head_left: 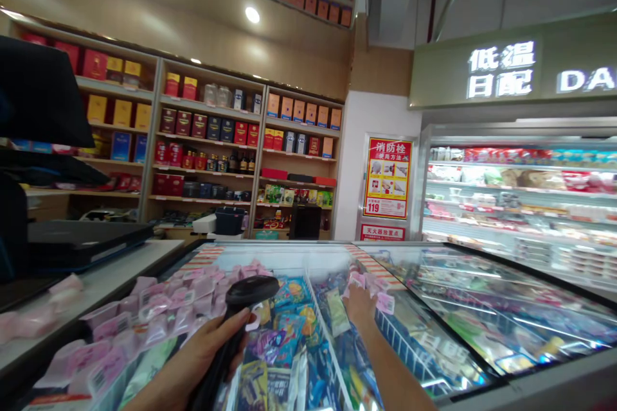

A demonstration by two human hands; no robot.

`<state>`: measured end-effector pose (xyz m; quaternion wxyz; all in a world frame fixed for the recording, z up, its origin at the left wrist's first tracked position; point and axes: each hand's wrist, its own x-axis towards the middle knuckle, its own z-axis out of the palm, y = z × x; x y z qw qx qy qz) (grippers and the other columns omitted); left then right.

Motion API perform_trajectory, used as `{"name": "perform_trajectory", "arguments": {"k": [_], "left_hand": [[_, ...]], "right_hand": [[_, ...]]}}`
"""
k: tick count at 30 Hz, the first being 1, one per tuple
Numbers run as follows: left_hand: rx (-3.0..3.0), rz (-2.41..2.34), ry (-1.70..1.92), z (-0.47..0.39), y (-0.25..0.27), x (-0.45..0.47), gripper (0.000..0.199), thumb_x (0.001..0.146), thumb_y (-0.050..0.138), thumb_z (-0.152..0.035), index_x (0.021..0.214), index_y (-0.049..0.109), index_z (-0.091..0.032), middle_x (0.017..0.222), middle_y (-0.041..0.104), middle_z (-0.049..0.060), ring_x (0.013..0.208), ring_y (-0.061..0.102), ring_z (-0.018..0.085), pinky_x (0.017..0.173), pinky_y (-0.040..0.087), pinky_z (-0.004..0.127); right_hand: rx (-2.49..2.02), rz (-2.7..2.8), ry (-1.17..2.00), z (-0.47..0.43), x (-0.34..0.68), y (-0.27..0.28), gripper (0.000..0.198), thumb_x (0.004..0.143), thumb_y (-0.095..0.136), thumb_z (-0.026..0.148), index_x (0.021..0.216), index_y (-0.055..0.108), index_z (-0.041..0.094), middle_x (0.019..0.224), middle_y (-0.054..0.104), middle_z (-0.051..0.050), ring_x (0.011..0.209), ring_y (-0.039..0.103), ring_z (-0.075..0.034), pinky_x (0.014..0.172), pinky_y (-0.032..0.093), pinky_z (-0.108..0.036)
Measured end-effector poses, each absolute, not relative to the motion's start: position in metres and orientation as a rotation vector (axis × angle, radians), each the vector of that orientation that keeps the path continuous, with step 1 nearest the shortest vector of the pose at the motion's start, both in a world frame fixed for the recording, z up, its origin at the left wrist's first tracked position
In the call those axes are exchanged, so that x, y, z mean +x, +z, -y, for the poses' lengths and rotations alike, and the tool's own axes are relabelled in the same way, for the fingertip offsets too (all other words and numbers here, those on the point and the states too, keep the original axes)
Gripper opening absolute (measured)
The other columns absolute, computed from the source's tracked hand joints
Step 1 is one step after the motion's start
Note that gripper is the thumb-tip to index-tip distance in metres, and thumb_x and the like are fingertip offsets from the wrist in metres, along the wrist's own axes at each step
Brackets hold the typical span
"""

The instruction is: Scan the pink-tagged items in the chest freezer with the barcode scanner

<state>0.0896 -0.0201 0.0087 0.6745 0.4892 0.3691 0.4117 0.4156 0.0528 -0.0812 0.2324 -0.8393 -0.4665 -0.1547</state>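
My left hand point(219, 339) is wrapped round the handle of a black barcode scanner point(251, 289), its head held up over the open chest freezer. My right hand point(360, 305) reaches further in, to the right, with its fingers closed round small pink packs point(378, 285); how many it grips is hard to make out. Many similar pink packs point(173, 298) with barcode labels lie heaped to the left of the scanner. Below and between my hands are blue and purple ice-cream wrappers point(282, 327), beside a white wire divider point(328, 340).
Sliding glass lids point(463, 308) cover the freezer's right side. More pink pieces point(67, 292) rest on the counter point(159, 253) at left, near a black checkout screen point(43, 90). Behind stand shelves of boxes point(207, 125) and a refrigerated display point(520, 199).
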Motion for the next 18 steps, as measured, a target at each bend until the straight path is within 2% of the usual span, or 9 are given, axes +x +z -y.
{"name": "perform_trajectory", "arguments": {"k": [5,7,9,12,14,18], "left_hand": [[1.076,-0.857,0.977,0.023,0.011,0.085,0.030,0.057,0.064,-0.042,0.069,0.055,-0.016,0.050,0.052,-0.003,0.038,0.044,0.006,0.036,0.035,0.016],[1.084,-0.846,0.972,0.023,0.011,0.083,0.030,0.057,0.064,-0.043,0.068,0.055,-0.016,0.050,0.051,-0.003,0.038,0.043,0.006,0.036,0.035,0.016],[1.101,-0.825,0.948,0.021,0.010,0.080,0.031,0.059,0.062,-0.044,0.069,0.055,-0.015,0.050,0.051,-0.003,0.038,0.043,0.006,0.036,0.034,0.016],[1.103,-0.789,0.909,0.018,0.007,0.077,0.031,0.061,0.059,-0.044,0.070,0.054,-0.015,0.051,0.051,-0.003,0.039,0.043,0.005,0.037,0.034,0.016],[1.090,-0.770,0.905,0.019,0.005,0.076,0.030,0.062,0.059,-0.043,0.071,0.054,-0.015,0.050,0.050,-0.004,0.038,0.042,0.005,0.037,0.033,0.016],[1.074,-0.752,0.910,0.022,0.006,0.075,0.030,0.060,0.061,-0.042,0.070,0.053,-0.015,0.048,0.049,-0.005,0.036,0.040,0.004,0.036,0.031,0.016]], "right_hand": [[-2.165,1.446,-0.373,-0.062,0.410,-0.082,0.019,0.065,0.052,0.017,0.083,0.056,0.020,0.076,0.062,-0.006,0.082,0.055,-0.024,0.085,0.022,-0.047],[-1.990,1.433,-0.301,-0.068,0.399,-0.081,0.017,0.062,0.050,0.015,0.078,0.056,0.020,0.076,0.061,-0.005,0.083,0.055,-0.022,0.086,0.025,-0.042],[-1.749,1.270,-0.095,-0.076,0.382,-0.080,0.017,0.062,0.049,0.018,0.077,0.055,0.019,0.077,0.061,-0.005,0.081,0.055,-0.020,0.080,0.033,-0.036],[-1.307,0.870,0.464,-0.088,0.350,-0.080,0.020,0.065,0.042,0.028,0.080,0.052,0.019,0.067,0.059,-0.003,0.065,0.056,-0.017,0.066,0.042,-0.031],[-1.041,0.679,0.791,-0.095,0.331,-0.083,0.020,0.065,0.041,0.031,0.078,0.050,0.019,0.058,0.057,-0.001,0.058,0.056,-0.016,0.062,0.044,-0.032],[-0.851,0.535,0.998,-0.102,0.308,-0.091,0.014,0.062,0.047,0.031,0.067,0.050,0.019,0.052,0.057,-0.001,0.059,0.057,-0.016,0.062,0.046,-0.032]]}}
